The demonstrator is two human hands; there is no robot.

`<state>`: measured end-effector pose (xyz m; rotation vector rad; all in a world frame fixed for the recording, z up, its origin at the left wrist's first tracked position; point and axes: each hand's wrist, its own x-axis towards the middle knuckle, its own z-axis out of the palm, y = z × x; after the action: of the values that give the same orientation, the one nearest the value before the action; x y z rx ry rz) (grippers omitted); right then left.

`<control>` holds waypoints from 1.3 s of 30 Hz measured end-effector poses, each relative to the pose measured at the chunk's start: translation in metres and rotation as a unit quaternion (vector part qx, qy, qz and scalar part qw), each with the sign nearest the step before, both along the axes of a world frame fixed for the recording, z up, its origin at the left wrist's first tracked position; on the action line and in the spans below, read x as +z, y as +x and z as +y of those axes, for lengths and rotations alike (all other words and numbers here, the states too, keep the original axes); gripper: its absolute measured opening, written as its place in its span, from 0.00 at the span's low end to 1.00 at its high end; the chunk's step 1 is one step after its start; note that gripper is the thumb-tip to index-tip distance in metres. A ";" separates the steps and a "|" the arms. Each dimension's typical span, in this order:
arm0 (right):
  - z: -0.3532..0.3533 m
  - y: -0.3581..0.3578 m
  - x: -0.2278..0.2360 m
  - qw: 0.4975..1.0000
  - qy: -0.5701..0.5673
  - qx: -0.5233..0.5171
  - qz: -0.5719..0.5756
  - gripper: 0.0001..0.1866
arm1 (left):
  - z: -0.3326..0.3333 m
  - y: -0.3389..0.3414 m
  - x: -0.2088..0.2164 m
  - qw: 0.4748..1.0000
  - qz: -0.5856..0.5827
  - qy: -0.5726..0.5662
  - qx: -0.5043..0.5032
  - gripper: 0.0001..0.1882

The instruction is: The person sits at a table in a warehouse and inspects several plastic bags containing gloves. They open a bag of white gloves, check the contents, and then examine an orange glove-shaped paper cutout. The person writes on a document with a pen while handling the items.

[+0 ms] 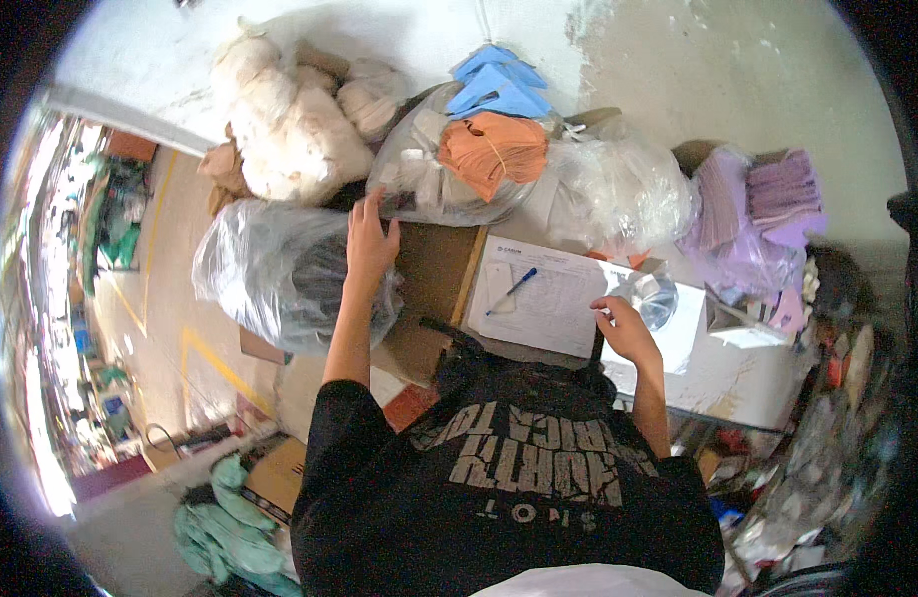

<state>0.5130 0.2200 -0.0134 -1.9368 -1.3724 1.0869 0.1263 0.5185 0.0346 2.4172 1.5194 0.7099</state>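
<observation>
My left hand (pixel 370 239) is stretched forward with its fingers apart, between a clear plastic bag of dark contents (pixel 300 264) and an open cardboard box (pixel 434 264). Its fingertips lie by the edge of another clear bag (pixel 409 179) with pale and dark items inside. My right hand (pixel 628 328) hovers low over printed paper sheets (pixel 548 303), fingers loosely bent and apart, with nothing visible in them. Close to it on the papers is a round, clear, shiny item (pixel 655 301), perhaps a plastic roll. A blue pen (pixel 511 291) rests on a small white slip.
Orange pieces bound with a band (pixel 494 154) and blue folded pieces (pixel 499 85) are stacked at the back. Large cream bundles (pixel 295 129) stand back left, purple stacks in plastic (pixel 752 209) at right. Teal cloth (pixel 230 527) lies lower left; mixed scraps (pixel 817 478) crowd the right.
</observation>
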 end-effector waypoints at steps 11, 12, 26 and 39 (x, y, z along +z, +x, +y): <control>-0.086 -0.025 -0.011 0.977 -0.070 -0.202 0.006 0.13 | 0.237 0.058 -0.053 0.976 0.191 0.023 0.099 0.44; -0.094 -0.024 -0.010 0.969 -0.133 -0.210 0.014 0.13 | 0.244 0.058 -0.056 0.977 0.185 -0.010 0.106 0.44; -0.098 -0.038 -0.115 0.961 -0.225 -0.158 -0.003 0.19 | 0.230 0.036 -0.079 0.936 0.312 -0.042 0.158 0.25; -0.090 -0.035 -0.122 0.961 -0.207 -0.178 -0.034 0.18 | 0.238 0.125 -0.013 0.980 -0.053 0.126 -0.146 0.33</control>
<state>0.4784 0.1304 -0.1352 -2.4217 -0.8185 1.2021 0.2515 0.7565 0.0216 2.6559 1.0570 0.9986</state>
